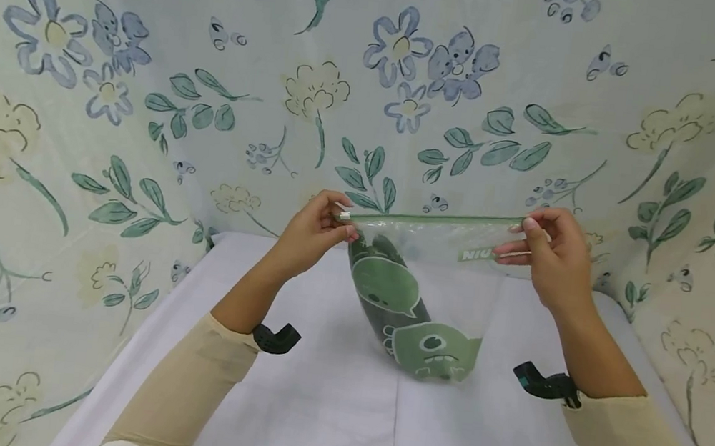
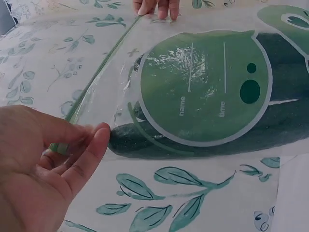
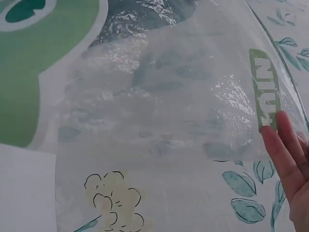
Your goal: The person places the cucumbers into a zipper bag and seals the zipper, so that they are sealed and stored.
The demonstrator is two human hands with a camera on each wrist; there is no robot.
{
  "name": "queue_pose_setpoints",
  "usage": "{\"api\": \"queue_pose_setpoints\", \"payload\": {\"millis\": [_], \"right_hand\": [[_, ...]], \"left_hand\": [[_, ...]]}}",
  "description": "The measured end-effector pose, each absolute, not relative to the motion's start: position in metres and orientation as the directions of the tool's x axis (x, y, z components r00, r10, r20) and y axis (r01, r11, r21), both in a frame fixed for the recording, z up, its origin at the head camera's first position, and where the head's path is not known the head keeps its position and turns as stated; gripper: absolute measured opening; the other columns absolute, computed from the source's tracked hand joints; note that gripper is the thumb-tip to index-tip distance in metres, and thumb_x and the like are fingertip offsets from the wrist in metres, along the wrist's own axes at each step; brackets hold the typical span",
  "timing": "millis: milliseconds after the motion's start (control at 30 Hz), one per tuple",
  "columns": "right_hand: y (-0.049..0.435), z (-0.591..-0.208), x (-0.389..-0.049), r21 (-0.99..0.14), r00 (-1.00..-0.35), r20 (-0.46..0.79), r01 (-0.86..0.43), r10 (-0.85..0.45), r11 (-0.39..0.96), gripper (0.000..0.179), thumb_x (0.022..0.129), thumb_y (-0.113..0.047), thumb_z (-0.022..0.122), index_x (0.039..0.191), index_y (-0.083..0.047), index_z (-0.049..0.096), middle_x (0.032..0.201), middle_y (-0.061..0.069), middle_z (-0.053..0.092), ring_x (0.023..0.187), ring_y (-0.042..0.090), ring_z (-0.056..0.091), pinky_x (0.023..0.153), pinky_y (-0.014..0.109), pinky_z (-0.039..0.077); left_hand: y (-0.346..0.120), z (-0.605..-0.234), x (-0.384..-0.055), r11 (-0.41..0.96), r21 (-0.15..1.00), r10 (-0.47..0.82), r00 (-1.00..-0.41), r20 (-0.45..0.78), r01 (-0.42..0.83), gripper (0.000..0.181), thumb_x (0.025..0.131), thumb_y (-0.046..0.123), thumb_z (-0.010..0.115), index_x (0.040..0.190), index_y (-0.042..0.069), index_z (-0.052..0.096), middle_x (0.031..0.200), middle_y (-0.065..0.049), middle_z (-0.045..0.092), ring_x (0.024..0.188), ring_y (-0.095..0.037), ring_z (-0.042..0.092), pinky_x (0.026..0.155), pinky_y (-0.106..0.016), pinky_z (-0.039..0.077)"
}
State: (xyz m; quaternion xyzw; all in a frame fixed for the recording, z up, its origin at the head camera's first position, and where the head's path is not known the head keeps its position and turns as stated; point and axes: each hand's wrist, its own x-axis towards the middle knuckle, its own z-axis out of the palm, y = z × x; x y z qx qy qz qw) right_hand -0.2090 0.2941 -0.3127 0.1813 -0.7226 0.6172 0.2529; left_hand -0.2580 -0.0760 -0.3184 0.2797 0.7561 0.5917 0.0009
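A clear slider zip bag (image 1: 463,294) with green cartoon prints hangs upright between both hands, its green zip strip (image 1: 435,219) stretched across the top. Long dark green cucumbers (image 2: 289,113) show through the film, leaning along the bag's left side. My left hand (image 1: 307,236) pinches the upper left corner, close by the white slider (image 1: 345,216). At the opposite corner my right hand (image 1: 561,260) pinches the zip edge between thumb and finger, other fingers spread beside the NIU label (image 3: 264,89). The zip line looks closed along its length in the head view.
A white-covered table (image 1: 314,405) lies under the bag. Floral cloth (image 1: 271,49) rises behind it and on both sides. A black wrist mount (image 1: 277,338) sits on the left wrist, and another black mount (image 1: 542,383) on the right.
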Motion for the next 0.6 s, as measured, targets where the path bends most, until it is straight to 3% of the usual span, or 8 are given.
{"api": "queue_pose_setpoints", "payload": {"millis": [133, 333, 433, 600], "right_hand": [[0.293, -0.315, -0.239, -0.817, -0.845, 0.529, -0.479, 0.085, 0.322, 0.021, 0.108, -0.020, 0.046, 0.120, -0.002, 0.048, 0.099, 0.003, 0.056, 0.076, 0.003, 0.074, 0.078, 0.018, 0.063], [0.289, -0.314, -0.275, -0.821, -0.834, 0.521, -0.432, 0.180, 0.374, 0.024, 0.108, -0.027, 0.044, 0.121, -0.007, 0.048, 0.103, -0.005, 0.055, 0.093, -0.004, 0.071, 0.107, 0.022, 0.052], [0.289, -0.319, -0.279, -0.820, -0.809, 0.556, -0.495, 0.193, 0.287, 0.020, 0.108, -0.021, 0.046, 0.120, -0.005, 0.049, 0.104, -0.003, 0.054, 0.095, 0.001, 0.072, 0.108, 0.022, 0.052], [0.287, -0.345, -0.257, -0.826, -0.831, 0.539, -0.492, 0.136, 0.275, 0.019, 0.108, -0.019, 0.047, 0.119, -0.004, 0.049, 0.102, -0.001, 0.057, 0.096, 0.001, 0.071, 0.100, 0.010, 0.052]], "left_hand": [[-0.070, -0.322, -0.274, 0.254, 0.826, 0.380, -0.837, 0.393, 0.503, 0.029, 0.102, 0.004, 0.056, 0.129, 0.011, 0.047, 0.105, -0.013, 0.055, 0.097, -0.024, 0.072, 0.087, -0.030, 0.063], [-0.058, -0.316, -0.301, 0.349, 0.655, 0.320, -0.742, 0.590, 0.671, 0.023, 0.103, 0.001, 0.052, 0.126, 0.005, 0.050, 0.108, -0.015, 0.063, 0.101, -0.023, 0.071, 0.090, -0.028, 0.061], [-0.056, -0.314, -0.303, 0.397, 0.611, 0.303, -0.726, 0.617, 0.685, 0.024, 0.103, 0.004, 0.055, 0.127, 0.004, 0.052, 0.111, -0.013, 0.066, 0.104, -0.023, 0.070, 0.092, -0.030, 0.060], [-0.066, -0.330, -0.288, 0.437, 0.672, 0.321, -0.802, 0.504, 0.598, 0.023, 0.103, 0.006, 0.055, 0.125, 0.008, 0.054, 0.109, -0.009, 0.066, 0.100, -0.020, 0.071, 0.086, -0.030, 0.061]]}}
